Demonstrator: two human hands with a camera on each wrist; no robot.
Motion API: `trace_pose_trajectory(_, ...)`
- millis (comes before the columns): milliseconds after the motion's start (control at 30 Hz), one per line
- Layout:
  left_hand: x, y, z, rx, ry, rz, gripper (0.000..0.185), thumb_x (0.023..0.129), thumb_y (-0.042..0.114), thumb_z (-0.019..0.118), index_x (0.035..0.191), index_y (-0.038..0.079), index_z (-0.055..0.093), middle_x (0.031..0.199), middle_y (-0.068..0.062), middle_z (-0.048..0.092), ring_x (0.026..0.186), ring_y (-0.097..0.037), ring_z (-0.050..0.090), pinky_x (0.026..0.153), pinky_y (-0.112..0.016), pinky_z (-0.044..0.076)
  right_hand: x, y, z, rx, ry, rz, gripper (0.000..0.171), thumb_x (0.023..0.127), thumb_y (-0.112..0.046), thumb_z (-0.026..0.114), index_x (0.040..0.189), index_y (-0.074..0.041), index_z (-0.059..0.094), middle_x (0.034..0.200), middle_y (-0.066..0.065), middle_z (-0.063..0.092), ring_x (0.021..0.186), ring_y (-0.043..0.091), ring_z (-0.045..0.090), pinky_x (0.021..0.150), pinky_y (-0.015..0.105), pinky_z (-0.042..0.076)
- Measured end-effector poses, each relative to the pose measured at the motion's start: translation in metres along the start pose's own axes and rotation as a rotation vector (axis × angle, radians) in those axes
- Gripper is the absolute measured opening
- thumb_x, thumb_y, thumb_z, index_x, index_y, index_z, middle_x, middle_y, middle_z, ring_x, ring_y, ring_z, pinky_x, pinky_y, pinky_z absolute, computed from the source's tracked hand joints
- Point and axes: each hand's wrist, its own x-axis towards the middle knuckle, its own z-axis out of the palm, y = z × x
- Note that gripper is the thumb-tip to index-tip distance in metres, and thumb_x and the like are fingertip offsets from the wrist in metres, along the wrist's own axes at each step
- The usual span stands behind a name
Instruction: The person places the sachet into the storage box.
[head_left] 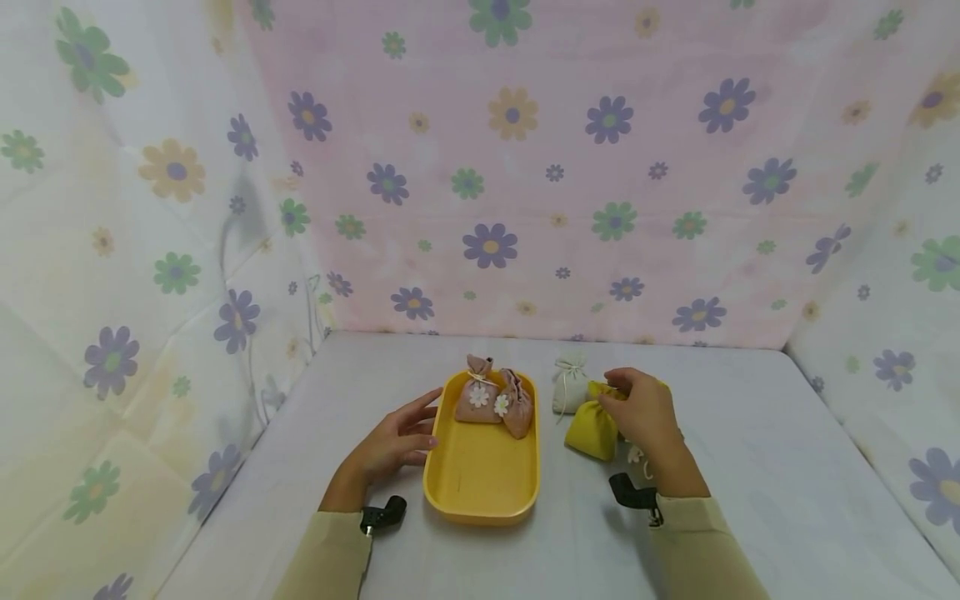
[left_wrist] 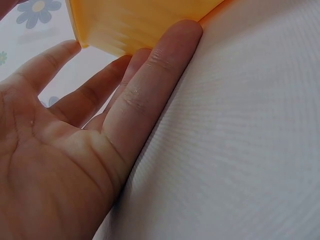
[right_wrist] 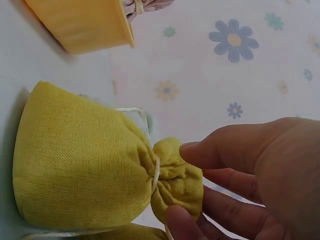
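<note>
My left hand (head_left: 393, 442) lies along the left side of a yellow tray (head_left: 483, 475), its extended fingers (left_wrist: 145, 95) touching the outer wall. In the tray's far end sit two dusty-pink drawstring pouches (head_left: 477, 402) with white flower trims, one leaning right. My right hand (head_left: 645, 412) pinches the gathered top of a yellow drawstring pouch (right_wrist: 85, 160) between thumb and fingers. That pouch's base is low at the table. Part of another yellow pouch (right_wrist: 125, 233) shows at the bottom of the right wrist view; the hand hides much of the area in the head view.
A whitish drawstring pouch (head_left: 570, 387) stands behind the yellow one. A white flower trim (head_left: 636, 454) peeks out beneath the right hand. The white table (head_left: 780, 467) meets flower-print cloth (head_left: 555, 250) at the back and sides.
</note>
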Motion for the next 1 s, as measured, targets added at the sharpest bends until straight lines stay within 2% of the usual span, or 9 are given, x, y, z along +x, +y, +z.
trace_pose_trajectory(300,0.0000,-0.0001,0.0000,-0.002,0.009,-0.001,0.081,0.093,0.014,0.074,0.159,0.043,0.036,0.163,-0.008,0.041,0.141,-0.034,0.053,0.095,-0.045,0.060,0.0002,0.0001,-0.0006,0.018,0.003,-0.026,0.039,0.095,-0.019,0.072,0.131,-0.006,0.066,0.128,0.015,0.070,0.117,0.033,0.066,0.102,0.050,0.057)
trace_pose_trajectory(500,0.0005,-0.0006,-0.0004,0.002,0.016,-0.003,0.082,0.092,0.015,0.074,0.159,0.044,0.036,0.163,-0.008,0.041,0.141,-0.033,0.054,0.095,-0.044,0.060,-0.0005,-0.0013,-0.0001,0.016,-0.014,-0.026,0.040,0.094,-0.019,0.074,0.131,-0.007,0.067,0.127,0.015,0.069,0.119,0.034,0.065,0.101,0.050,0.057)
trace_pose_trajectory(700,0.0002,0.0004,0.0008,0.006,0.015,0.000,0.081,0.093,0.014,0.073,0.158,0.045,0.037,0.163,-0.008,0.041,0.141,-0.034,0.054,0.095,-0.045,0.061,-0.0017,-0.0031,-0.0018,0.041,-0.034,-0.008,0.041,0.093,-0.019,0.075,0.132,-0.009,0.067,0.126,0.014,0.067,0.119,0.035,0.065,0.095,0.046,0.061)
trace_pose_trajectory(1000,0.0001,-0.0007,0.0006,0.011,0.020,-0.004,0.081,0.093,0.014,0.073,0.159,0.044,0.036,0.163,-0.008,0.041,0.141,-0.034,0.054,0.095,-0.045,0.061,-0.0026,-0.0025,-0.0002,0.086,-0.049,-0.042,0.047,0.091,-0.025,0.079,0.134,-0.011,0.067,0.123,0.012,0.071,0.117,0.031,0.066,0.092,0.042,0.062)
